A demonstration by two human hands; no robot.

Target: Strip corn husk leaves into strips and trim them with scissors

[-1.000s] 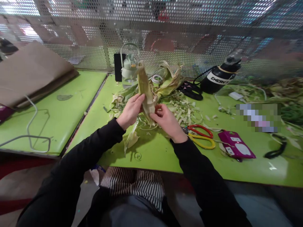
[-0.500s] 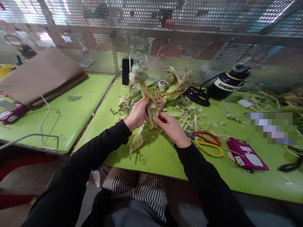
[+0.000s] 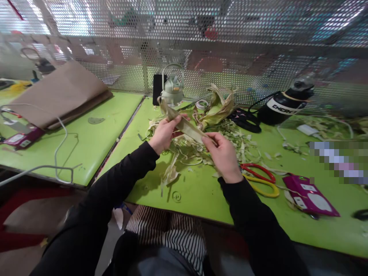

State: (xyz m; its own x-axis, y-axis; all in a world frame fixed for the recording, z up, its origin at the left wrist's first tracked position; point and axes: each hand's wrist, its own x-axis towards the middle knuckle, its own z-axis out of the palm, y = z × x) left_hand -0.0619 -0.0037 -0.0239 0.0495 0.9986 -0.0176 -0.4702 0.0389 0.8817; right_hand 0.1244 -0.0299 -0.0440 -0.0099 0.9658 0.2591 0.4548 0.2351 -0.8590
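A long, pale corn husk (image 3: 191, 129) is stretched between my two hands above the green table. My left hand (image 3: 165, 134) grips it near its curled, brownish upper end. At the other end, my right hand (image 3: 222, 153) pinches it between thumb and fingers. Underneath and behind lie many husk scraps (image 3: 241, 143), cut into strips and small bits. A bunch of larger husks (image 3: 217, 107) rests behind them. Scissors with one red and one yellow handle (image 3: 263, 185) lie beside my right wrist, their blades mostly hidden.
A light green bottle (image 3: 172, 92) and a dark phone (image 3: 157, 90) stand by the perforated metal screen (image 3: 126, 73). A black bottle (image 3: 283, 105) leans at right. Purple power strips (image 3: 312, 195) and cables lie on both sides. Brown paper (image 3: 63, 92) covers part of the left table.
The husk has turned from hanging steeply to lying slantwise, pulled out straighter. My right hand has moved right and slightly up, away from my left. The view has shifted slightly.
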